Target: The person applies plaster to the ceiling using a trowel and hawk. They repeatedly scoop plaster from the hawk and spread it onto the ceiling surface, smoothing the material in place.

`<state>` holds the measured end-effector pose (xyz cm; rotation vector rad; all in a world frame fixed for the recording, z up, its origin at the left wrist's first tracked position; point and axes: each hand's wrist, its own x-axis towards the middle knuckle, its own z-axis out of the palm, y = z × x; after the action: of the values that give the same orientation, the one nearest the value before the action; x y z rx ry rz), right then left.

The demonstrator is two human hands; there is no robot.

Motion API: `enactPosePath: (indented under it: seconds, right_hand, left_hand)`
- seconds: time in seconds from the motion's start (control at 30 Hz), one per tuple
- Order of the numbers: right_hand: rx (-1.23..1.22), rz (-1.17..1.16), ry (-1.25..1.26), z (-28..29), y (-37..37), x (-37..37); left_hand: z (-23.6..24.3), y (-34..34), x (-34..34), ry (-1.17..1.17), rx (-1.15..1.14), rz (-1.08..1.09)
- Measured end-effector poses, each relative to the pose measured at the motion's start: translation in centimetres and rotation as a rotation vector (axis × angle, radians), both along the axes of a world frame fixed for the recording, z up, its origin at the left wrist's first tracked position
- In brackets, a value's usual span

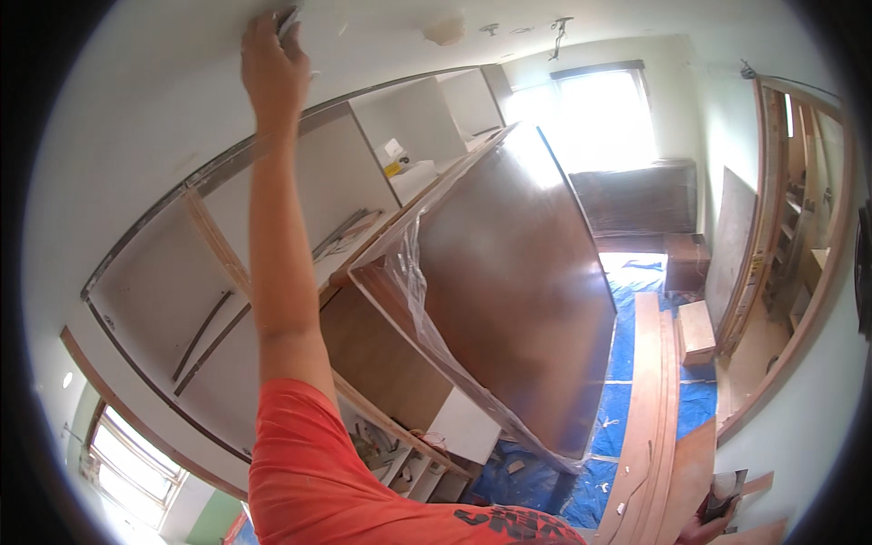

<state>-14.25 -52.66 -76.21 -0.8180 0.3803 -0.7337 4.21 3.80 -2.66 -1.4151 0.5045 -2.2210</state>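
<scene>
Over on the near left, a bright window (136, 461) sits low, and beside it a pale open cabinet (145, 259) runs along the wall. Two dark strips (211, 343) lean inside it, propped at a slant, probably just parked out of the way.

Now my left hand (275, 71), arm stretched full length overhead! The fingers are curled most of the way in, thumb opposed, pinching a small dark-and-pale piece (288, 18) right up at the ceiling (363, 54). That high reach seems to be what brings the piece to the surface; whether its edge truly touches, I can't tell.

Moving right, a yellow item (394, 169) sits far back in a cabinet bay. Then the big brown panel (518, 300), tilted across the middle, clear plastic (411, 282) hanging along its left side, likely to keep dirt off. Blue sheeting (604, 436) covers the floor, presumably to protect it, and long boards (645, 391) lie lengthwise over it, close to the right wall.

Down at the near right, my right hand (708, 527) is low and partly cut off, fingers bent around a flat pale-and-dark piece (725, 486), apparently held ready at my side; how tight the grip is, I can't say. Far right, a wooden frame (761, 404) borders an opening in the wall.
</scene>
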Motion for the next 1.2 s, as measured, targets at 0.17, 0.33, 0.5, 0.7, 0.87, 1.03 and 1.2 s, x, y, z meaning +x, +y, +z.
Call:
enactPosePath:
  seconds: [0.17, 0.33, 0.5, 0.7, 0.87, 1.03, 1.2]
  right_hand:
    - [-0.256, -0.024, -0.037, -3.5, 1.8, 1.9]
    - [-0.598, -0.105, -0.020, -2.8, 4.2, 4.0]
    - [0.381, 0.215, 0.077, 4.3, 4.1, 4.2]
    - [-0.082, 0.203, 0.083, 6.5, 6.2, 5.3]
    - [-0.110, 0.193, 0.072, 4.9, 7.2, 6.1]
    - [-0.103, 0.189, 0.072, 4.4, 7.3, 6.5]
    - [-0.106, 0.182, 0.081, 3.8, 7.4, 6.4]
  left_hand:
    - [2.9, 2.6, 2.7, -0.075, -0.037, 0.389]
    - [1.0, 1.2, 11.8, 0.271, 0.026, 0.104]
    - [-2.2, -1.1, 9.9, 0.481, 0.243, 0.378]
    - [-1.9, -3.0, -0.3, 0.336, 0.179, 0.133]
    - [-2.5, -2.5, -2.0, 0.383, -0.371, -0.293]
    - [-3.6, -0.5, 6.0, 0.365, -0.374, -0.571]
    - [-0.4, -1.2, 11.1, 0.329, -0.389, -0.852]
